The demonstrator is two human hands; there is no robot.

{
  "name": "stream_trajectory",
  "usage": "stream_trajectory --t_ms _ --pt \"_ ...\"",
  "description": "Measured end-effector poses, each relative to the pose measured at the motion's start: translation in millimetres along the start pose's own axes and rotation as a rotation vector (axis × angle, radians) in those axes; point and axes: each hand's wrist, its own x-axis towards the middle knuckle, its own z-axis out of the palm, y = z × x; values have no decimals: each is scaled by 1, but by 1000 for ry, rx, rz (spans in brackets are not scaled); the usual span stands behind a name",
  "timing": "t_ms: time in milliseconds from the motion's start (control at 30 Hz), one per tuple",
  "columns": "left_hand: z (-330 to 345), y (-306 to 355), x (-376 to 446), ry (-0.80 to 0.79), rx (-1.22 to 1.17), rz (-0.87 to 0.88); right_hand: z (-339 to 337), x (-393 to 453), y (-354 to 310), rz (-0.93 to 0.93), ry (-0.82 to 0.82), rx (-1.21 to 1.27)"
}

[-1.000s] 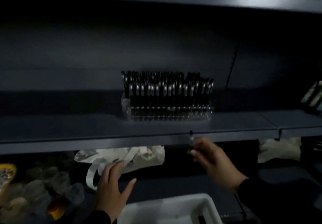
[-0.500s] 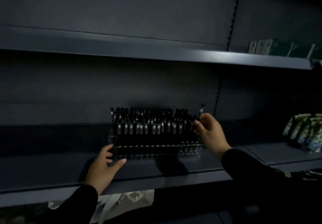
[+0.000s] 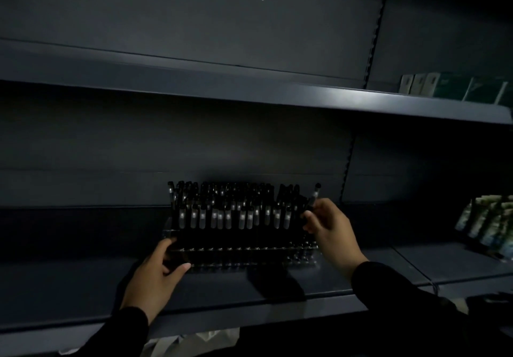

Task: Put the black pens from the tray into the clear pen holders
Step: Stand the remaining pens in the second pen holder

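A clear pen holder (image 3: 249,256) stands on the dark middle shelf (image 3: 83,287), packed with several upright black pens (image 3: 236,207). My right hand (image 3: 330,231) pinches one black pen (image 3: 315,194), tilted, at the holder's right end, its cap above the row. My left hand (image 3: 155,276) grips the holder's front left corner, thumb along the front and fingers at the side. The tray is out of view.
An upper shelf (image 3: 277,96) overhangs the holder, with dark boxes (image 3: 455,87) at its right end. Pale packets (image 3: 491,223) stand on the neighbouring shelf to the right. A light bag (image 3: 194,340) shows below the shelf edge.
My right hand rose from below the shelf with the pen to the holder's right end. My left hand came up and took hold of the holder's left corner. The view tilted upward.
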Motion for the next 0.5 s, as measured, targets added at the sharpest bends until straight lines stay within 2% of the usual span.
stream_trajectory --t_ms 333,500 --pt "1 1 0 -6 33 -9 12 7 -4 -2 -9 -24" --pt "2 1 -1 16 31 30 18 1 9 99 -107 1"
